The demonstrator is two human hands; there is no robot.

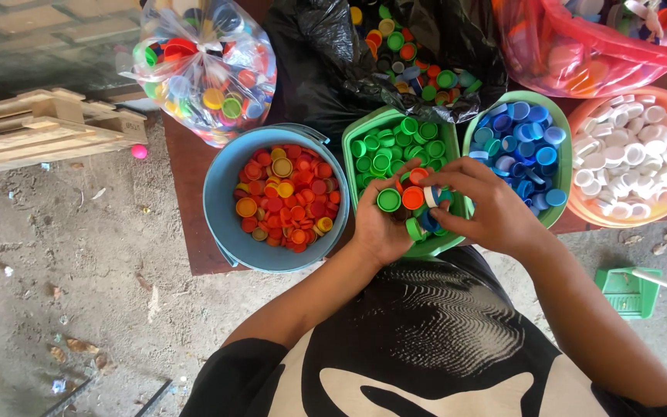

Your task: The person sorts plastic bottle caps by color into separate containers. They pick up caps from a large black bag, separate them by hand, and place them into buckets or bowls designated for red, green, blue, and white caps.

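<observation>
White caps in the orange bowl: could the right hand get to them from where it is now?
Probably yes. The right hand picks at caps in the left hand; the orange bowl of white caps sits open, nothing between.

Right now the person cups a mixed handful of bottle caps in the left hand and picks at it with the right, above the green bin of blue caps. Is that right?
Not quite. The head view shows the left hand and right hand above the rectangular green bin, which holds green caps. The blue caps lie in the round green tub beside it.
</observation>
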